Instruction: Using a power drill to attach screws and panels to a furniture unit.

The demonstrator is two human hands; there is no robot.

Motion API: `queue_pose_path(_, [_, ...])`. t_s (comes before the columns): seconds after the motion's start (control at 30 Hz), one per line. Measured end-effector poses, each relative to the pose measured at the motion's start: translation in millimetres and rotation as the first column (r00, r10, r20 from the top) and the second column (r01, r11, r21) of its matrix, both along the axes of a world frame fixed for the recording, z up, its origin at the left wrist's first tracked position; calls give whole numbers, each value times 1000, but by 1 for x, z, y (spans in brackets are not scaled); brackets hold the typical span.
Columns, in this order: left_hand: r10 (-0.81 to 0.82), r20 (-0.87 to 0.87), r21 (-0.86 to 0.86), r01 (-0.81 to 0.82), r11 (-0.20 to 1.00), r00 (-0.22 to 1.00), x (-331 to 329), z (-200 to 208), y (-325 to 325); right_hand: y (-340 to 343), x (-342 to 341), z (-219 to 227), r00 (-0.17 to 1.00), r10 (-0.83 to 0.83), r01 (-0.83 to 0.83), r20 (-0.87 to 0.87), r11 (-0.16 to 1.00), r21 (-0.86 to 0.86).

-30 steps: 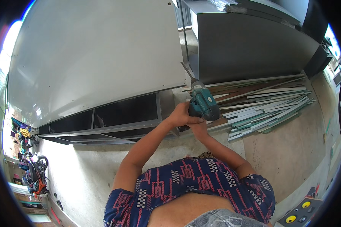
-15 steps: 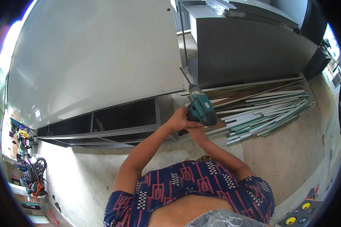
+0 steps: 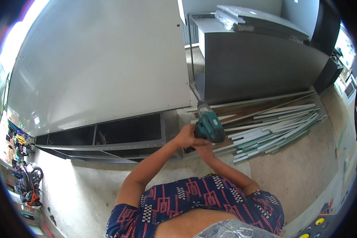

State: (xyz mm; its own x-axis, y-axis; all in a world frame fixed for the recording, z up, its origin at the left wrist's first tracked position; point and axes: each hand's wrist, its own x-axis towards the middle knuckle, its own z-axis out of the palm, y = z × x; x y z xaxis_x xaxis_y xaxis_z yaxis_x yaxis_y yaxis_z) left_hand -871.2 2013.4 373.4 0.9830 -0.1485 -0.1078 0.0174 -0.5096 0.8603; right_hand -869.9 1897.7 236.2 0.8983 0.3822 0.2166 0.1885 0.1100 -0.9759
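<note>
A teal and black cordless drill (image 3: 209,123) is held in front of me, its long thin bit (image 3: 194,93) pointing away. The bit's tip meets the right edge of a large light-grey panel (image 3: 107,59), close to its near right corner. My left hand (image 3: 188,137) is closed at the drill's handle, thumb lying across toward the other hand. Just below it, my right hand (image 3: 204,150) is closed around the lower handle, its fingers mostly hidden. Under the panel runs a long frame (image 3: 164,129) with dark compartments.
Several white and green strips (image 3: 273,127) lie piled on the floor to the right. Behind them stands a dark grey cabinet (image 3: 261,65) with wrapped panels (image 3: 265,22) on top. A motorcycle (image 3: 33,182) is at far left, and a board with yellow round parts (image 3: 319,222) at lower right.
The whole scene sits slightly lower in the picture as my view tilts up. Both hands keep their hold on the drill, and the bit stays at the panel's edge.
</note>
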Motion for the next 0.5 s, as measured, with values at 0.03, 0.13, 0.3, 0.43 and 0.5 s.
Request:
queue_pose_path(0.03, [2, 19, 0, -2, 1000, 1000, -11, 8, -3, -5, -14, 6, 995, -6, 17, 99, 994, -104])
queue_pose_path(0.13, [-40, 129, 119, 25, 993, 991, -32, 31, -11, -18, -33, 17, 925, 45, 86, 378, 943, -323])
queue_pose_path(0.3, [-72, 212, -78, 90, 993, 975, -42, 76, -17, -26, -31, 84, 990, 49, -48, 135, 999, -9])
queue_pose_path(0.43, [-82, 242, -108, 111, 988, 967, -45, 105, -18, -33, -28, 133, 932, -1, 6, 362, 1000, -11])
queue_pose_path(0.5, [-98, 378, -104, 147, 984, 921, -46, 112, -16, -33, -27, 144, 896, -20, 39, 444, 999, -35])
